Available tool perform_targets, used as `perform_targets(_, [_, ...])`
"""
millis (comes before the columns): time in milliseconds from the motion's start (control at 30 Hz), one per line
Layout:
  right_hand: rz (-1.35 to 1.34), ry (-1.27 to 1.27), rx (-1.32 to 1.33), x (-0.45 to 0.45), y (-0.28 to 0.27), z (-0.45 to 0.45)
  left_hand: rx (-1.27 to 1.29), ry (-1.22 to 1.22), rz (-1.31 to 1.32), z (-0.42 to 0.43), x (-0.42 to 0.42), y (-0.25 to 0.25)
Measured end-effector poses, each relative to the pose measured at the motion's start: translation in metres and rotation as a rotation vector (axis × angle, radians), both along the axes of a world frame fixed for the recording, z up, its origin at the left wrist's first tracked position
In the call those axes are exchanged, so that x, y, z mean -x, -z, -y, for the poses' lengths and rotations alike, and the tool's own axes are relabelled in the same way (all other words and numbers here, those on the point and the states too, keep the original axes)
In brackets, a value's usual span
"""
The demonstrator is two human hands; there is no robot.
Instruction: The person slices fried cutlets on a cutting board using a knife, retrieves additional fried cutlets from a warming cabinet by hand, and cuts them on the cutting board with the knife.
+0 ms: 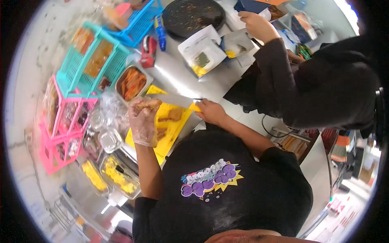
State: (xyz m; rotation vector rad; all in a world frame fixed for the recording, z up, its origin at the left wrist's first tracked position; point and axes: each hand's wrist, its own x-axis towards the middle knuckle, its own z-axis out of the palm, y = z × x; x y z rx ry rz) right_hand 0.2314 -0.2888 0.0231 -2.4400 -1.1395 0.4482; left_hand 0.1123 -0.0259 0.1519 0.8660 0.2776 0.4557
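Browned food piece pinched in gloved left hand, above yellow cutting board's left edge; probably light, soft, crumbly: grip sides gently. Right hand wraps knife handle.

The person is wearing a black T-shirt with short sleeves. A print is running across it, showing white bubble shapes above purple ones, a jagged yellow burst and small marks below. A pale smudge is marking the cloth. A clear plastic glove is covering the left hand; the right hand is showing bare.
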Motion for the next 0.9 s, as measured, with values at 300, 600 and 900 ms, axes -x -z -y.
perform_targets(300, [-0.005,0.010,-0.003,0.002,0.009,-0.002,-0.070,0.086,-0.039,-0.014,0.008,-0.001])
perform_targets(600, [0.054,0.018,-0.045,0.001,0.006,-0.007,-1.406,-0.065,-1.340,-0.052,0.080,0.096])
perform_targets(900, [0.054,0.023,-0.058,0.003,0.003,-0.007,-2.021,0.290,-0.865,-0.004,0.040,0.127])
